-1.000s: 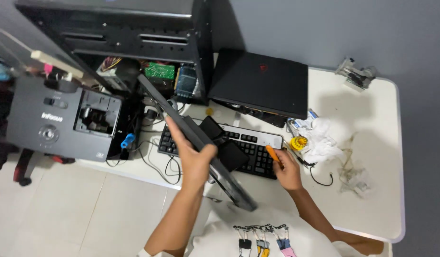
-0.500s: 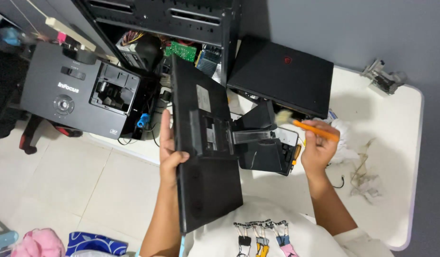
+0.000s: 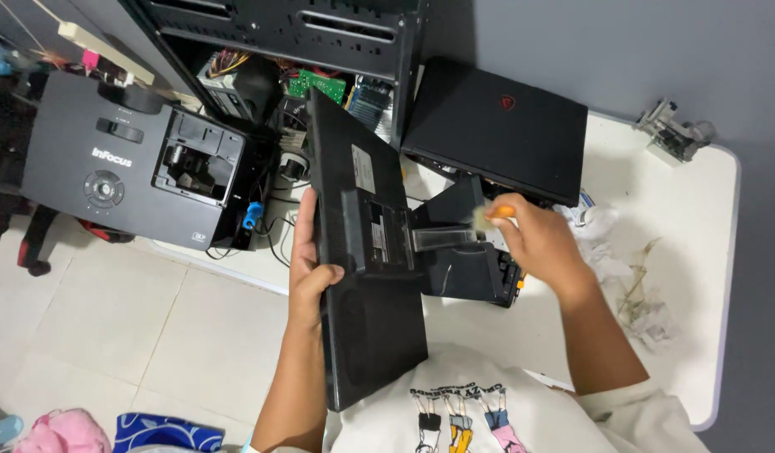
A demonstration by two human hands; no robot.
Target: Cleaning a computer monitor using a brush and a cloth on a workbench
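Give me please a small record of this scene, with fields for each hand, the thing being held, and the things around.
left hand: grips the left edge of the monitor
right hand: holds an orange-handled brush at the monitor's stand
monitor: black, flat, its back side facing the camera, stand attached
table: white, with crumpled tissue and debris at the right
laptop: black, closed, behind the stand
projector: black, at the left
computer case: black, open, at the top
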